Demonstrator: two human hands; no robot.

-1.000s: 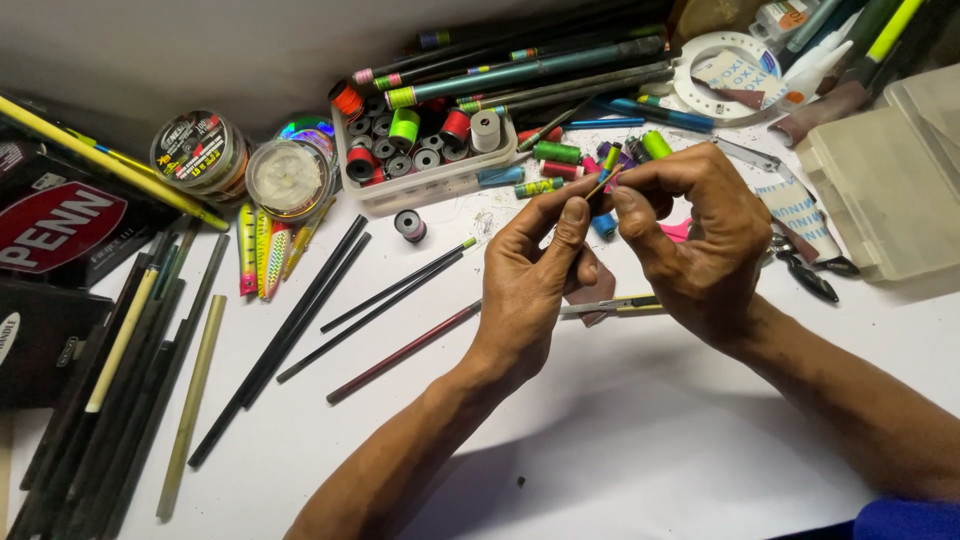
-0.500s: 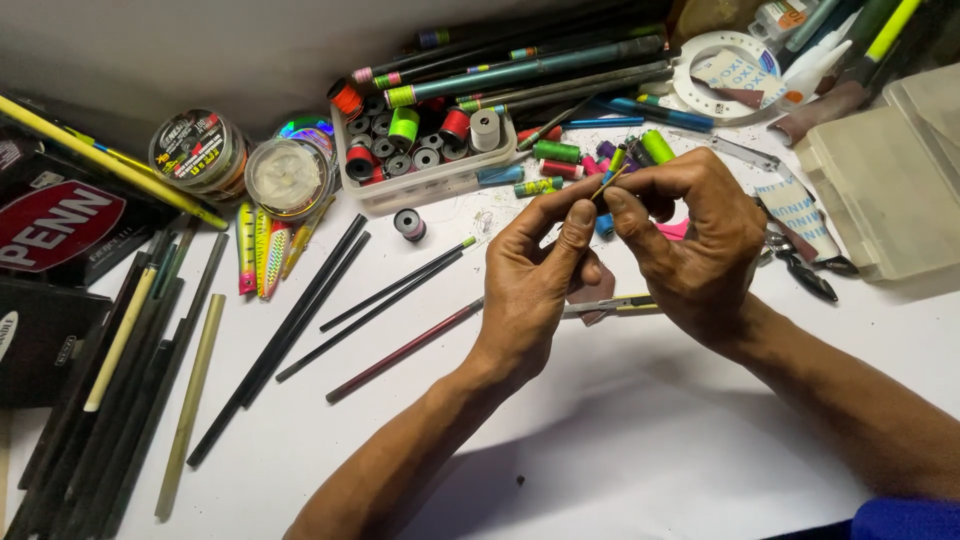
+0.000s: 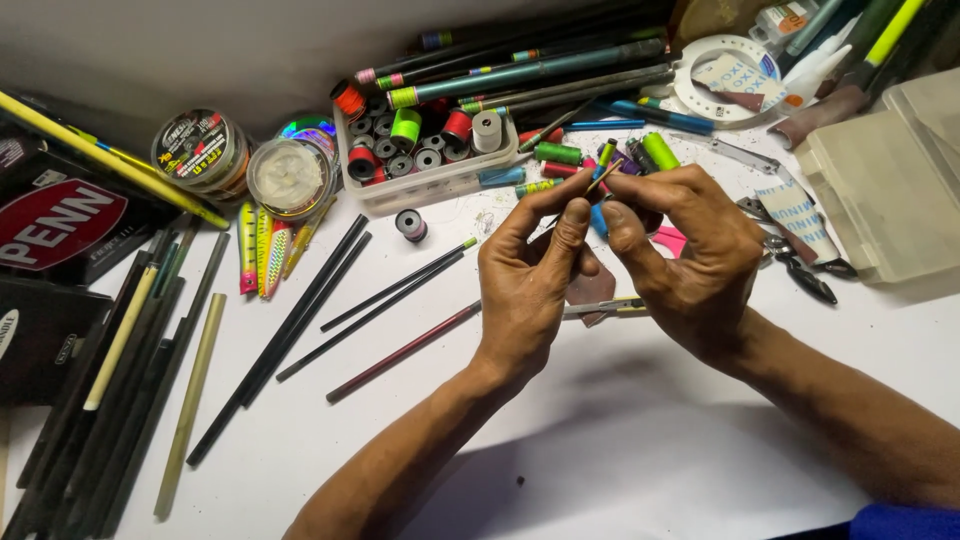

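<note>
Left hand (image 3: 530,290) and right hand (image 3: 690,260) together pinch what looks like a thin stick (image 3: 603,176) above the white counter (image 3: 620,440), near a tray of thread spools (image 3: 425,150).

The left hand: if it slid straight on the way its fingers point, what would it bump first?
Probably the green thread spool just beyond the left hand, though depth is hard to judge.

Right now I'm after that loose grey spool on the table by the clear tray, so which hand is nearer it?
Left. The left hand is just right of the grey spool; the right hand sits farther right, beyond the left.
</note>
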